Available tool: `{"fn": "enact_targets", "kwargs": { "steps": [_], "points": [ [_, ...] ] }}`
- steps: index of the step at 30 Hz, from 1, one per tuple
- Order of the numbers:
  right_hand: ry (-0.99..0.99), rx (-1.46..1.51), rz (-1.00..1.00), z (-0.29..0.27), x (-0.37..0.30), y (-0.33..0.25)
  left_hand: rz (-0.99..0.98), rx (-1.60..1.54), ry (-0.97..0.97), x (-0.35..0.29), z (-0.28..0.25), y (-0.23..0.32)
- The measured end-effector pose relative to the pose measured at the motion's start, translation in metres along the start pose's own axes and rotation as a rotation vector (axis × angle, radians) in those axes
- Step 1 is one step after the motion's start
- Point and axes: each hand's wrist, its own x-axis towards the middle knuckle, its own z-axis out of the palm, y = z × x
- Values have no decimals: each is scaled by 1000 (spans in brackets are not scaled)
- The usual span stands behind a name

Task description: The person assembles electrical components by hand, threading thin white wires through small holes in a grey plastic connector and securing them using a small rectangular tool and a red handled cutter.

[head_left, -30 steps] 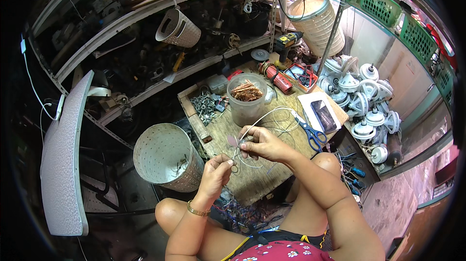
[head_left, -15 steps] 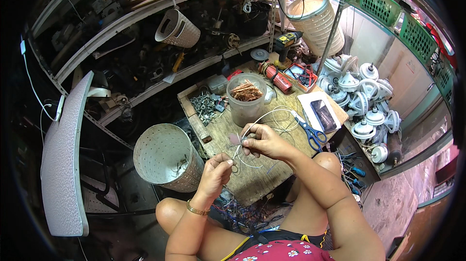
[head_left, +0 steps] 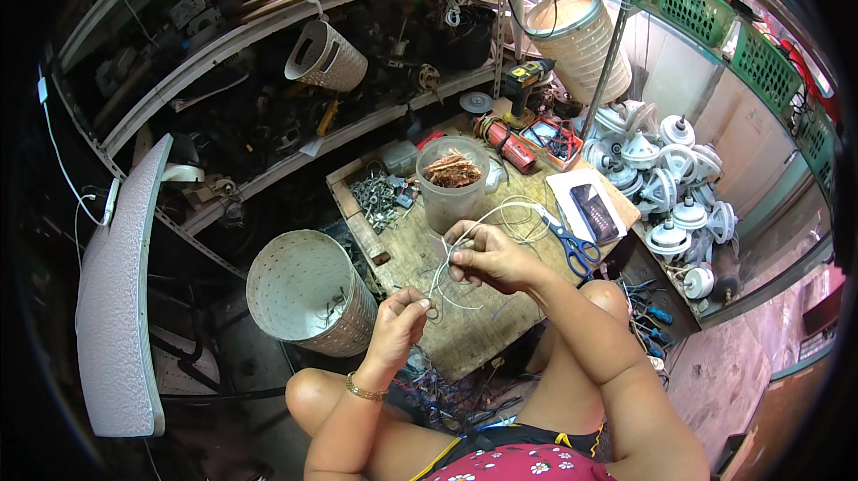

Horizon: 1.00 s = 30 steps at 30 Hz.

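A thin white cable [head_left: 436, 281] stretches between my two hands above the wooden board. My left hand [head_left: 399, 324] is closed, pinching its lower end, where a small loop shows by the fingertips. Higher and to the right, my right hand [head_left: 490, 257] is closed round the same cable. A small thin flat piece [head_left: 438, 247] sticks out at its fingertips, too blurred to name. From there the cable curves up and right over the board toward blue-handled scissors [head_left: 581, 254]. Just behind my right hand stands a translucent tub [head_left: 451, 206] holding copper scraps [head_left: 454, 168].
A perforated bin [head_left: 362, 316] stands left of the wooden board [head_left: 465, 338]. On the board lie screws [head_left: 380, 195], a red power tool [head_left: 508, 146] and a phone [head_left: 594, 211]. White insulator-like parts [head_left: 670, 240] are piled at right. A tangle of wires [head_left: 438, 387] lies between my legs.
My right hand has shifted very slightly right, and the flat piece at its fingertips has changed angle. My left hand stays almost in place on the cable.
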Motion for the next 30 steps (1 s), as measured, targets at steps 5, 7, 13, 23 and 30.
{"fn": "enact_targets", "kwargs": {
  "steps": [5, 7, 13, 23, 30],
  "points": [
    [-67, -53, 1, 8, 0, 3, 16, -43, -12, 1, 1, 3],
    [-53, -57, -6, 9, 1, 6, 13, -47, -11, 1, 1, 3],
    [-36, -65, -13, 7, 2, 8, 22, -9, 9, 0, 3, 4],
    [31, -80, 1, -1, 1, 3, 61, 78, -10, 0, 0, 4],
    [76, -51, -38, -16, 3, 3, 98, 130, -11, -3, 1, 5]
  ]
}}
